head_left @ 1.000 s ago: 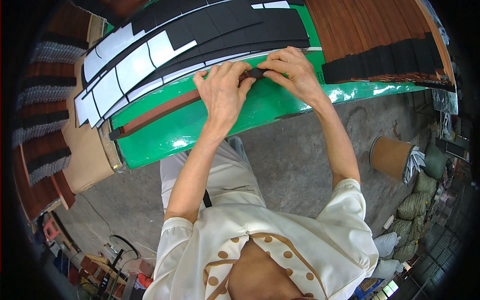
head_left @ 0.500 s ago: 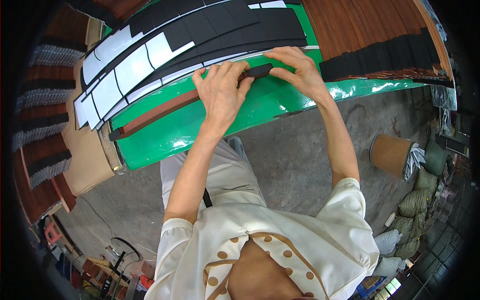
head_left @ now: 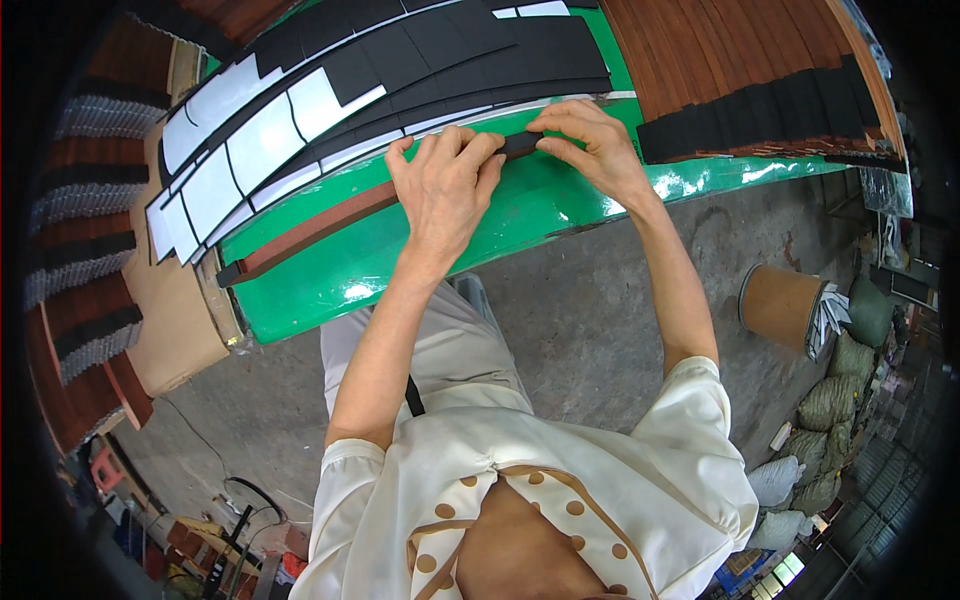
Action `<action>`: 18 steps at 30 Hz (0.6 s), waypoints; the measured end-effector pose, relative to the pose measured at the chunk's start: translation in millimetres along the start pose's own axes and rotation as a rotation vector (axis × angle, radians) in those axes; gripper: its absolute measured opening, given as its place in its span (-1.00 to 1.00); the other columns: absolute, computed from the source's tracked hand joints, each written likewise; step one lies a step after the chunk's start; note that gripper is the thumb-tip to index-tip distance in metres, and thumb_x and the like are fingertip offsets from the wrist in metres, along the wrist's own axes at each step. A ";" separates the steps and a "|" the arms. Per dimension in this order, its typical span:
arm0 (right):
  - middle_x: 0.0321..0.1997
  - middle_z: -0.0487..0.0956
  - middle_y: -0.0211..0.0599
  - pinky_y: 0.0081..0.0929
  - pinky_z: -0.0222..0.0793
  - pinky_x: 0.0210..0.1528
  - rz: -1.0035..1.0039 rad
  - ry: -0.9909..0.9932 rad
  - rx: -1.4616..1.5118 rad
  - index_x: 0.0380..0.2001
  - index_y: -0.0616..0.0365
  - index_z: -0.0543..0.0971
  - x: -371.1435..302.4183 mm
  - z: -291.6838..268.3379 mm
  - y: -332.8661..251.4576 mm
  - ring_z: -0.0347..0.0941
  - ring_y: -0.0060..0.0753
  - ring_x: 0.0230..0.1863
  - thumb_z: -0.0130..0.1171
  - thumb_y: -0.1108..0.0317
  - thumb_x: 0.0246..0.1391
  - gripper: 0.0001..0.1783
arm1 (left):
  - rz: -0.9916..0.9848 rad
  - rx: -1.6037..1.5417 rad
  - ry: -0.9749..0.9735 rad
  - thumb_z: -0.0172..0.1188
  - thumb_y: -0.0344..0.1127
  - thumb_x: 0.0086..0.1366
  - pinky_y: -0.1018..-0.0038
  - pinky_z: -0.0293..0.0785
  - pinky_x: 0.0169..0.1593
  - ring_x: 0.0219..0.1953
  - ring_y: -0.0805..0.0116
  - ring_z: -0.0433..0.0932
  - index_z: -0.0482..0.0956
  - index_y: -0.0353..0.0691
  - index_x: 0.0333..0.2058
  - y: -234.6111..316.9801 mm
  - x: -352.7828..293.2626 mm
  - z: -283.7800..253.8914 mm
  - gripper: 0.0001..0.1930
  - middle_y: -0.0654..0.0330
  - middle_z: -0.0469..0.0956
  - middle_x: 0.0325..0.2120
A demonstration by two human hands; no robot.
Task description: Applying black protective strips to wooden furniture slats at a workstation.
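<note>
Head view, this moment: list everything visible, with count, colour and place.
wooden strip: one, brown with black end pads, on the green table under both hands
black pad: one, at the strip's right end, between the fingers
green table: one, glossy, upper middle
black and white sheets: many, overlapping, far side of table
stacked strips: many, brown and black, upper right
cardboard drum: one, tan, on floor at right
sacks: several, greenish, lower right
left hand: pressing the strip
right hand: pinching the black pad
</note>
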State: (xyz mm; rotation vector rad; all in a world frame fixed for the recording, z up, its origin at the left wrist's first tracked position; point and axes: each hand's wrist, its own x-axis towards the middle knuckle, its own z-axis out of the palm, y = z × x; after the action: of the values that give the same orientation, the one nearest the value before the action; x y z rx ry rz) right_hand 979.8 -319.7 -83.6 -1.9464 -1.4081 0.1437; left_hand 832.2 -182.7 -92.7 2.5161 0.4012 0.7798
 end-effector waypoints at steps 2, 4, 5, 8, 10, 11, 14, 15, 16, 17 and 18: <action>-0.22 0.52 -0.30 -0.47 0.32 -0.10 0.048 -0.014 0.061 -0.29 0.18 0.58 1.8 4.3 -4.5 0.42 -0.32 -0.13 0.20 0.44 -0.09 -0.78 | 0.037 0.044 0.059 0.24 -0.31 0.02 0.24 0.13 -0.09 -0.40 0.45 0.43 0.59 0.02 -0.35 -3.6 -1.0 -3.2 -0.84 0.39 0.43 -0.52; -0.20 0.51 -0.29 -0.47 0.31 -0.08 0.080 -0.025 0.129 -0.28 0.18 0.57 1.9 5.8 -9.1 0.41 -0.32 -0.11 0.18 0.44 -0.07 -0.78 | 0.094 0.109 0.081 0.23 -0.33 -0.01 0.26 0.15 -0.14 -0.43 0.44 0.41 0.60 0.08 -0.36 -3.2 -2.3 2.6 -0.81 0.39 0.40 -0.54; -0.21 0.52 -0.27 -0.47 0.32 -0.08 0.124 0.008 0.153 -0.24 0.18 0.55 -0.6 8.5 -8.8 0.42 -0.33 -0.12 0.17 0.42 -0.05 -0.76 | 0.146 0.180 0.093 0.23 -0.34 -0.04 0.28 0.17 -0.18 -0.46 0.44 0.39 0.60 0.14 -0.36 -6.3 -5.1 3.6 -0.78 0.39 0.38 -0.56; -0.18 0.53 -0.23 -0.52 0.31 -0.06 0.346 0.146 0.398 -0.11 0.19 0.48 -8.8 22.3 -6.0 0.42 -0.42 -0.13 0.10 0.35 0.05 -0.68 | 0.212 0.135 0.189 0.18 -0.38 -0.08 0.35 0.18 -0.27 -0.50 0.44 0.36 0.61 0.20 -0.34 -6.5 -5.5 17.1 -0.71 0.40 0.34 -0.59; -0.16 0.53 -0.23 -0.53 0.31 -0.08 0.443 0.149 0.381 -0.05 0.21 0.43 -6.5 30.0 -18.3 0.43 -0.45 -0.13 0.06 0.32 0.10 -0.65 | 0.197 0.163 0.199 0.15 -0.37 -0.06 0.35 0.18 -0.28 -0.51 0.43 0.34 0.61 0.19 -0.34 -4.8 -5.6 18.1 -0.72 0.39 0.34 -0.59; -0.19 0.56 -0.23 -0.52 0.34 -0.12 0.417 0.148 0.275 -0.06 0.22 0.44 -4.6 36.7 -21.8 0.45 -0.45 -0.19 0.02 0.33 0.13 -0.68 | 0.199 0.153 0.203 0.14 -0.37 -0.05 0.36 0.18 -0.29 -0.52 0.43 0.34 0.61 0.18 -0.33 -4.9 -5.9 17.8 -0.72 0.39 0.34 -0.60; -0.25 0.58 -0.22 -0.54 0.37 -0.18 0.479 0.272 0.326 -0.08 0.21 0.46 -2.9 50.6 -24.7 0.49 -0.41 -0.28 -0.01 0.34 0.16 -0.71 | 0.188 0.145 0.211 0.13 -0.37 -0.05 0.39 0.19 -0.34 -0.53 0.41 0.33 0.61 0.14 -0.33 -3.7 -6.4 15.2 -0.73 0.38 0.32 -0.61; -0.28 0.59 -0.22 -0.55 0.38 -0.23 0.431 0.328 0.281 -0.09 0.19 0.47 -2.1 54.0 -29.8 0.50 -0.42 -0.32 -0.05 0.36 0.18 -0.73 | 0.182 0.124 0.213 0.13 -0.37 -0.05 0.40 0.19 -0.38 -0.53 0.40 0.32 0.60 0.12 -0.34 -3.2 -6.1 14.4 -0.74 0.37 0.31 -0.62; -0.28 0.59 -0.22 -0.55 0.38 -0.23 0.411 0.310 0.310 -0.09 0.19 0.47 -0.4 61.9 -34.0 0.50 -0.42 -0.32 -0.05 0.36 0.18 -0.73 | 0.167 0.160 0.219 0.13 -0.37 -0.05 0.40 0.19 -0.38 -0.53 0.40 0.32 0.60 0.12 -0.34 -6.2 -9.1 11.8 -0.74 0.37 0.31 -0.62; -0.29 0.59 -0.22 -0.53 0.38 -0.26 0.404 0.350 0.222 -0.09 0.19 0.48 0.5 65.6 -35.0 0.50 -0.43 -0.34 -0.07 0.38 0.18 -0.74 | 0.177 0.154 0.227 0.13 -0.37 -0.06 0.41 0.19 -0.41 -0.54 0.40 0.32 0.60 0.10 -0.36 -7.5 -9.6 10.2 -0.76 0.36 0.30 -0.63; -0.30 0.59 -0.22 -0.52 0.38 -0.29 0.394 0.390 0.136 -0.10 0.18 0.48 2.0 68.6 -37.4 0.49 -0.44 -0.35 -0.08 0.39 0.18 -0.74 | 0.187 0.150 0.238 0.13 -0.37 -0.06 0.43 0.19 -0.45 -0.54 0.39 0.33 0.59 0.08 -0.37 -8.1 -10.2 8.0 -0.77 0.36 0.28 -0.64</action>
State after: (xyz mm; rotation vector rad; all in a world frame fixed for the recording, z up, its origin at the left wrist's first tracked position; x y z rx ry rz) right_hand 918.6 -279.4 -110.9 -1.9847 -0.7398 0.0364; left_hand 827.7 -182.8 -107.3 2.6346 0.3162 1.1688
